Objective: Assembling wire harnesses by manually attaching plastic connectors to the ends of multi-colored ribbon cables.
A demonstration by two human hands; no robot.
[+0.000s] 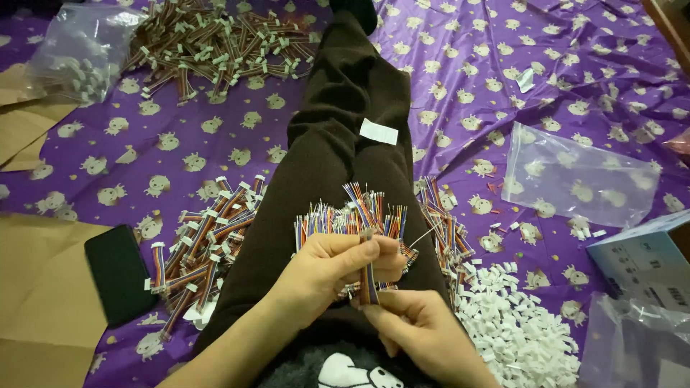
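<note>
On lap, ribbon cable (369, 282) upright, pinched by right hand (424, 332), left hand (327, 267)

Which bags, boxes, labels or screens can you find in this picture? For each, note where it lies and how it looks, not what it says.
Clear plastic bag: right, flat on the purple sheet, looks empty.
Clear bag of white plugs: top left, crumpled.
Pale blue box: right edge, partly cut off.
Crinkled clear bag: bottom right corner.
White label: rectangular, on the dark trouser leg.
Black phone: left, screen dark.
</note>
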